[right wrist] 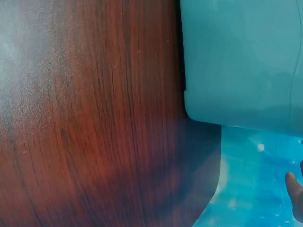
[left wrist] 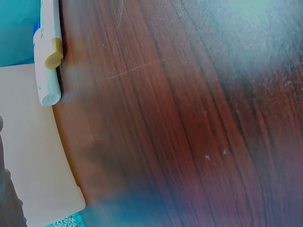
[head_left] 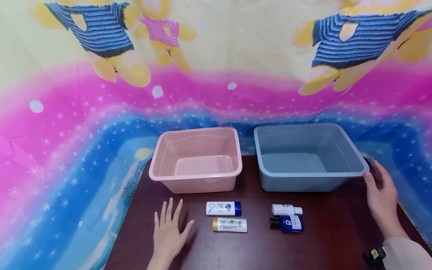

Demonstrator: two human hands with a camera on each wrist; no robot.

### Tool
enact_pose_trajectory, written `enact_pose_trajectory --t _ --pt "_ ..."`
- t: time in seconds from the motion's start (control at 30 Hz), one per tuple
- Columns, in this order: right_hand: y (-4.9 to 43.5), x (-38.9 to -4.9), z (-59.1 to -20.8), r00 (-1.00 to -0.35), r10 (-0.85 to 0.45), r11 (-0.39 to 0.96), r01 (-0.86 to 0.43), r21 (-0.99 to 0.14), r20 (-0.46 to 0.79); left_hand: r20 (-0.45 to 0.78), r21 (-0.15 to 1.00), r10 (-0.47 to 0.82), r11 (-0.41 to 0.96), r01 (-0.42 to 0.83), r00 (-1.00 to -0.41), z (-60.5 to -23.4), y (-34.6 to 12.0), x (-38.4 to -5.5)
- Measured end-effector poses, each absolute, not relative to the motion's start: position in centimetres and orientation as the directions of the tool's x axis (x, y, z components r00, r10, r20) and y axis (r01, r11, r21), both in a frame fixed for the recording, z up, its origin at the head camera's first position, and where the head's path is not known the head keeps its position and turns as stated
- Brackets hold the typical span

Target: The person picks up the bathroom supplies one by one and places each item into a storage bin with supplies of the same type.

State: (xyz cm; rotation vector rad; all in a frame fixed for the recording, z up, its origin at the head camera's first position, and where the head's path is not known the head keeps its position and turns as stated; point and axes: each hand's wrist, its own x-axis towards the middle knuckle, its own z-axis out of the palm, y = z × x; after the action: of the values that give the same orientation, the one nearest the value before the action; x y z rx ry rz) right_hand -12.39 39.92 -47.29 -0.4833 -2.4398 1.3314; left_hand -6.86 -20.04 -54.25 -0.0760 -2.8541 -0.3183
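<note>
My left hand [head_left: 170, 232] is open above the table, fingers spread, just left of two bottles; only its edge shows in the left wrist view. One is a white bottle with a blue cap [head_left: 223, 208], the other a white bottle with a gold cap [head_left: 230, 225]. At the right end of the blue-grey tub [head_left: 310, 174], my right hand [head_left: 383, 198] holds a small dark object [head_left: 375, 175] between thumb and fingers. The tub's corner partly hides that object, and its kind cannot be made out. Fingertips [right wrist: 296, 196] of this hand enter the right wrist view.
A pink tub [head_left: 197, 183] stands left of the blue-grey one at the table's back. Before the blue-grey tub lie a small white bottle [head_left: 282, 209] and a dark blue bottle with a black cap [head_left: 291, 224]. A patterned cloth [head_left: 209, 93] hangs behind the brown table [head_left: 256, 247].
</note>
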Motion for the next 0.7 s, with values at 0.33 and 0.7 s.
enact_pose_trajectory --t 0.33,0.7 --pt "40.6 -13.8 -47.5 -0.887 0.447 0.388 0.071 -0.919 0.12 0.302 0.211 0.044 0.971 0.112 -0.952 -54.7 -19.7 -6.8" --pt "40.5 -14.6 -48.2 -0.888 0.452 0.281 0.045 -0.959 0.091 0.324 0.226 0.122 0.953 0.202 -0.938 -54.5 -19.2 -6.9"
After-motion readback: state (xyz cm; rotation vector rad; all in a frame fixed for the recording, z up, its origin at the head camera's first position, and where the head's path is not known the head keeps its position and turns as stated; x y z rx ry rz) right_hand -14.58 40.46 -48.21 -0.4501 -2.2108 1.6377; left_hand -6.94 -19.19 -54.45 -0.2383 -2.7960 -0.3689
